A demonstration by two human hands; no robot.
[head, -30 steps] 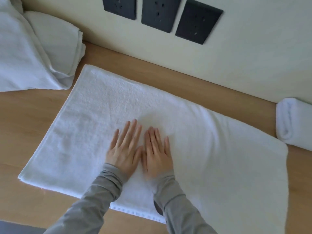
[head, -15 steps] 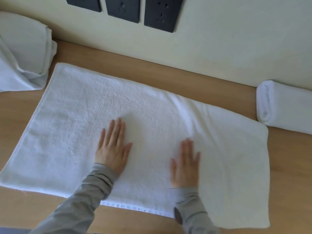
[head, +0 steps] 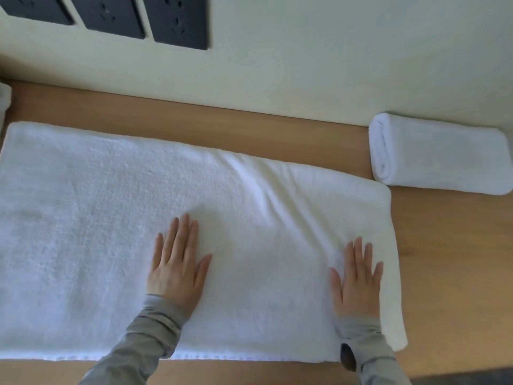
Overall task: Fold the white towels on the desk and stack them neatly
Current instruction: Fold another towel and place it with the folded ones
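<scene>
I have the wooden table [head: 444, 273] under everything, and most of what I see of it is covered by the spread towel [head: 111, 232], which I take as my landmark. It lies flat with its long axis running left to right across my view. One long edge faces the wall [head: 333, 51], the other faces me, and its left end runs out of the picture. Just off its far right corner, almost touching it, a folded towel [head: 438, 154] sits thick and rounded against the wall. Past the far left corner a scrap of white cloth [head: 4, 101] shows, but I cannot tell what state it is in. The left hand [head: 177, 262] rests on the spread towel at about the middle of the length I can see, closer to the near edge than the far one. It is palm down with the fingers straight and close, gripping nothing. The right hand [head: 356, 282] lies flat in the same way, fingers straight and a little apart, just inside the towel's right short edge. Soft creases [head: 258, 190] run from between the hands toward the far edge. I read this as smoothing ahead of a fold across the long axis. For that fold the right short edge lies just to the right of the right hand, so that hand is far better placed to lift it. The left hand sits roughly where I would expect the fold line to fall.
</scene>
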